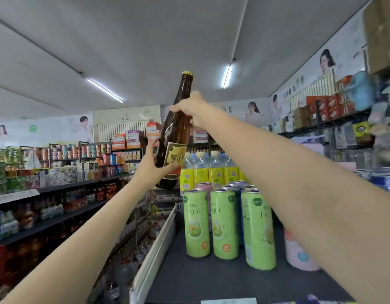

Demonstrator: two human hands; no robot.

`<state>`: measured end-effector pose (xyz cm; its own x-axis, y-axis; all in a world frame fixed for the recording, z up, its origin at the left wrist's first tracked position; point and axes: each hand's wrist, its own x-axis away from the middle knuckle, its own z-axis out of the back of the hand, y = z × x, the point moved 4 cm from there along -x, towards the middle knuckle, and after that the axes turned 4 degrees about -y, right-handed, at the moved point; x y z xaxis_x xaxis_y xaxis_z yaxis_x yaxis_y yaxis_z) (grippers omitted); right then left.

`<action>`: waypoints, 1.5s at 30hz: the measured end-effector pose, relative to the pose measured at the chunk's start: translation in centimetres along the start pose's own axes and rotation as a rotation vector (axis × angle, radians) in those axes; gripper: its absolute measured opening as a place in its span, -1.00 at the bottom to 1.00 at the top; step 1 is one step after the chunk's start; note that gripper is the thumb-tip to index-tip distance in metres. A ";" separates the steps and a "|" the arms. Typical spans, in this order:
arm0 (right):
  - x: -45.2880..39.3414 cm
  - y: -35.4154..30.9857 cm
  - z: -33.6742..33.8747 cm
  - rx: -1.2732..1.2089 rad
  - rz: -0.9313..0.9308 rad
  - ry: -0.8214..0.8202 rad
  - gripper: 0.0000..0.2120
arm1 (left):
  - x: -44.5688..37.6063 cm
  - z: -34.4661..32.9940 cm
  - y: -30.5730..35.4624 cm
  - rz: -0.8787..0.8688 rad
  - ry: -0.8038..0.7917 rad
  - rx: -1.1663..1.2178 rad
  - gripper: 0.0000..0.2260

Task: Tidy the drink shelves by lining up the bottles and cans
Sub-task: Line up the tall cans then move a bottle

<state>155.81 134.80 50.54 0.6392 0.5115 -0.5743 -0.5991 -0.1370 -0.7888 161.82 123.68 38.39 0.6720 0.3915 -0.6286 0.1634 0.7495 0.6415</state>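
A dark shelf (211,279) fills the lower centre of the frame, carrying three green cans (224,222) in a front row, a pink can (299,253) to their right, and yellow-labelled bottles (208,172) behind. Above the cans, at mid-frame, a brown glass bottle (175,137) is held off the shelf, tilted with its gold cap (188,73) toward the ceiling. The right hand (193,109) grips its shoulder, fingers curled round the glass. The left hand (150,167) cups its lower body beside the label, fingers wrapped around it.
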 end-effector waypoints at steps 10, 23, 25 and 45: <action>17.6 -8.1 9.0 0.027 0.152 -0.201 -0.81 | 15.0 -0.5 13.8 -0.128 0.096 0.039 -0.17; 44.8 12.5 11.6 0.039 -0.281 -0.425 -0.69 | 46.4 -16.3 5.6 0.187 -0.134 0.075 -0.13; 49.0 17.5 10.8 0.065 -0.357 -0.375 -0.72 | 50.6 -19.2 2.4 0.256 -0.208 0.071 -0.16; 85.0 74.8 -6.7 0.118 -0.536 -0.275 -0.68 | 86.6 -48.2 -45.2 0.621 -0.540 -0.136 -0.28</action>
<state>168.58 162.38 -58.77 0.7280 0.6854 -0.0149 -0.2881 0.2862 -0.9138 177.87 149.42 -66.25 0.8709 0.4706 0.1417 -0.4164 0.5531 0.7216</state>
